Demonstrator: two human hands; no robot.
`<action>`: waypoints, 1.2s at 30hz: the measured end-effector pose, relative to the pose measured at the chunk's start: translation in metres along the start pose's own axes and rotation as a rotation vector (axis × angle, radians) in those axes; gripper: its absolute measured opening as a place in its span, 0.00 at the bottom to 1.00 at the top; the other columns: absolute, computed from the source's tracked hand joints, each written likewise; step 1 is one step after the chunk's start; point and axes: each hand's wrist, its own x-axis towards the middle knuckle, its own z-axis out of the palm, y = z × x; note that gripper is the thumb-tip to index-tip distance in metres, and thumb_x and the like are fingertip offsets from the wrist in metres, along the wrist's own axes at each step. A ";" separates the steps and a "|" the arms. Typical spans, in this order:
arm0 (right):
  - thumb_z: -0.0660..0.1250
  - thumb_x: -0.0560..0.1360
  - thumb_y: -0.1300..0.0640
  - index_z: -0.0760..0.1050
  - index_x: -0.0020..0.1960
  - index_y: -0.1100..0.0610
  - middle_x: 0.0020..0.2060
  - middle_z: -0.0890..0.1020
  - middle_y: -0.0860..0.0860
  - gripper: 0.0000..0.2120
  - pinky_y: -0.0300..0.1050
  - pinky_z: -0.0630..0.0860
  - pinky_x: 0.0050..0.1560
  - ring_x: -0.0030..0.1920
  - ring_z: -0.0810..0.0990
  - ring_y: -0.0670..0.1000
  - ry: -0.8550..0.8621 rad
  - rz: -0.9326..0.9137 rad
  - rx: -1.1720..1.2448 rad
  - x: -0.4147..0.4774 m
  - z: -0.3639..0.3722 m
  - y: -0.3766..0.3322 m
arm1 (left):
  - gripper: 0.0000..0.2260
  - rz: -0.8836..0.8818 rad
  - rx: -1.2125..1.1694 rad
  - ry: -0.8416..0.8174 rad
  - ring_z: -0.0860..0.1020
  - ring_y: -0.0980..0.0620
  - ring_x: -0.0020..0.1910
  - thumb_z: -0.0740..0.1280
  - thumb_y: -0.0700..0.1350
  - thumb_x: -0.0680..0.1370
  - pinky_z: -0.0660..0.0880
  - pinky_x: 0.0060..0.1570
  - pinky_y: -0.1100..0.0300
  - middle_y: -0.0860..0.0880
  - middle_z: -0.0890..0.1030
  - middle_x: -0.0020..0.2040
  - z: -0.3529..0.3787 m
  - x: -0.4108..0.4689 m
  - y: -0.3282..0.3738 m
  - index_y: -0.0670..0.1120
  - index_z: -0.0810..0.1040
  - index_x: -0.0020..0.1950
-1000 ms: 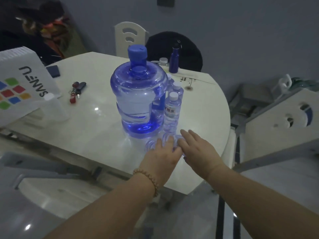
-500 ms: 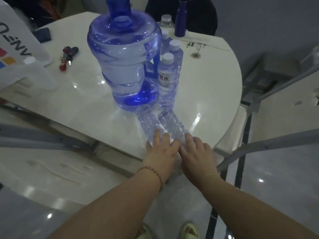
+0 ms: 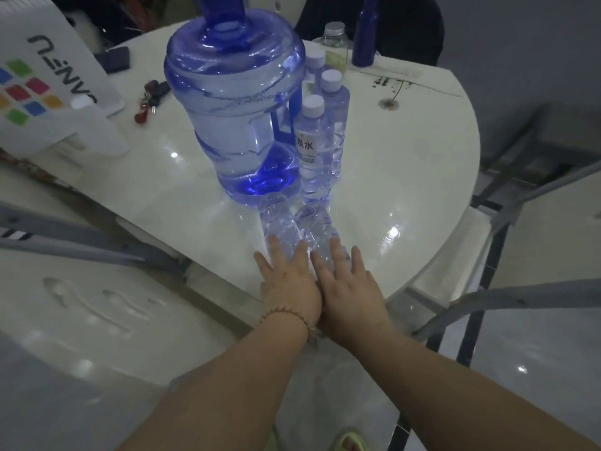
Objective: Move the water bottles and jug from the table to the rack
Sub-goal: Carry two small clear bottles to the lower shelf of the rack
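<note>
1. Little has shifted in the last half second. Both hands stay on the two lying bottles. Compared with a second ago, they sit nearer the worktop's [image 3: 406, 157] near edge, and more bottle shows ahead of them.
2. Left hand [image 3: 287, 284]: fingers spread and fairly straight, laid flat on the near end of the left bottle [image 3: 276, 219]. There is a bead bracelet [image 3: 286, 317] at the wrist.
3. Right hand [image 3: 349, 288]: fingers likewise spread and flat, on the near end of the right bottle [image 3: 313, 222]. My two hands touch along their inner edges.
4. Both lying bottles are clear and lie on their sides next to each other. Their far ends reach the foot of the jug [image 3: 234, 118].
5. The jug is blue and upright on the middle of the worktop. Its cap is cut off by the top of the view.
6. Standing bottles [image 3: 313, 151]: three with white caps, in a row running back, just right of the jug.
7. Farther back there is a small bottle [image 3: 335, 43] with a silver cap. A dark blue flask [image 3: 366, 34] stands just beside it.
8. On the left side are keys [image 3: 151, 99] and a white box [image 3: 39, 92] with coloured squares.
</note>
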 end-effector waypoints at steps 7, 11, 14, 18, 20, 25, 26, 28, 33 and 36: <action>0.61 0.77 0.53 0.50 0.77 0.52 0.77 0.45 0.57 0.32 0.56 0.77 0.48 0.70 0.58 0.65 0.083 0.060 0.055 -0.002 0.002 -0.002 | 0.28 -0.043 -0.177 0.084 0.51 0.37 0.72 0.60 0.44 0.78 0.56 0.70 0.46 0.42 0.40 0.75 0.009 0.002 -0.002 0.52 0.52 0.76; 0.60 0.77 0.53 0.51 0.76 0.51 0.77 0.44 0.56 0.31 0.55 0.75 0.49 0.70 0.59 0.63 0.090 0.069 0.045 -0.007 0.002 -0.001 | 0.27 -0.041 -0.165 0.083 0.54 0.39 0.71 0.59 0.46 0.79 0.64 0.64 0.53 0.44 0.38 0.76 0.008 -0.001 0.001 0.56 0.52 0.75; 0.61 0.76 0.55 0.47 0.76 0.52 0.77 0.41 0.56 0.34 0.56 0.75 0.52 0.71 0.55 0.63 0.055 0.075 -0.007 -0.027 0.003 0.005 | 0.34 0.024 -0.181 0.066 0.54 0.40 0.70 0.66 0.45 0.73 0.68 0.61 0.51 0.48 0.38 0.76 0.009 -0.017 -0.002 0.56 0.53 0.74; 0.60 0.76 0.58 0.41 0.76 0.50 0.76 0.36 0.54 0.37 0.56 0.72 0.60 0.72 0.52 0.63 0.028 0.144 -0.027 -0.071 0.000 0.015 | 0.34 0.153 -0.201 0.062 0.53 0.40 0.69 0.67 0.44 0.72 0.65 0.63 0.52 0.51 0.38 0.76 0.008 -0.055 0.009 0.55 0.53 0.73; 0.59 0.76 0.58 0.40 0.76 0.50 0.76 0.36 0.53 0.37 0.56 0.70 0.63 0.73 0.52 0.62 0.052 0.199 -0.012 -0.092 -0.008 0.021 | 0.34 0.211 -0.243 0.077 0.52 0.42 0.69 0.66 0.44 0.72 0.65 0.63 0.53 0.52 0.40 0.76 0.005 -0.067 0.020 0.56 0.54 0.73; 0.61 0.75 0.57 0.45 0.77 0.50 0.77 0.42 0.53 0.36 0.56 0.69 0.65 0.73 0.54 0.60 0.223 0.391 -0.028 -0.157 -0.070 0.053 | 0.32 0.453 -0.333 0.178 0.52 0.42 0.70 0.67 0.44 0.71 0.66 0.63 0.52 0.51 0.46 0.77 -0.037 -0.101 0.088 0.54 0.58 0.73; 0.62 0.75 0.57 0.48 0.77 0.51 0.77 0.46 0.54 0.36 0.57 0.69 0.65 0.73 0.56 0.61 0.270 0.426 -0.029 -0.170 -0.089 0.060 | 0.33 0.496 -0.338 0.202 0.53 0.42 0.70 0.68 0.44 0.71 0.66 0.63 0.52 0.50 0.47 0.76 -0.050 -0.108 0.107 0.53 0.59 0.73; 0.65 0.73 0.59 0.55 0.76 0.53 0.76 0.52 0.57 0.34 0.59 0.71 0.62 0.71 0.60 0.63 0.372 0.483 -0.034 -0.192 -0.124 0.075 | 0.35 0.589 -0.352 0.253 0.53 0.42 0.70 0.70 0.44 0.70 0.66 0.63 0.51 0.49 0.49 0.76 -0.076 -0.122 0.143 0.53 0.58 0.73; 0.63 0.75 0.58 0.54 0.76 0.52 0.77 0.50 0.56 0.33 0.55 0.70 0.64 0.71 0.59 0.61 0.567 0.650 -0.148 -0.256 -0.202 0.138 | 0.36 0.886 -0.412 0.418 0.57 0.38 0.70 0.73 0.43 0.67 0.66 0.64 0.47 0.45 0.53 0.76 -0.135 -0.167 0.246 0.50 0.62 0.72; 0.68 0.73 0.54 0.53 0.76 0.50 0.77 0.49 0.55 0.36 0.54 0.68 0.65 0.70 0.59 0.60 0.657 0.742 -0.137 -0.299 -0.230 0.188 | 0.35 1.016 -0.374 0.453 0.57 0.39 0.69 0.72 0.46 0.68 0.64 0.66 0.48 0.44 0.52 0.76 -0.149 -0.195 0.315 0.49 0.61 0.73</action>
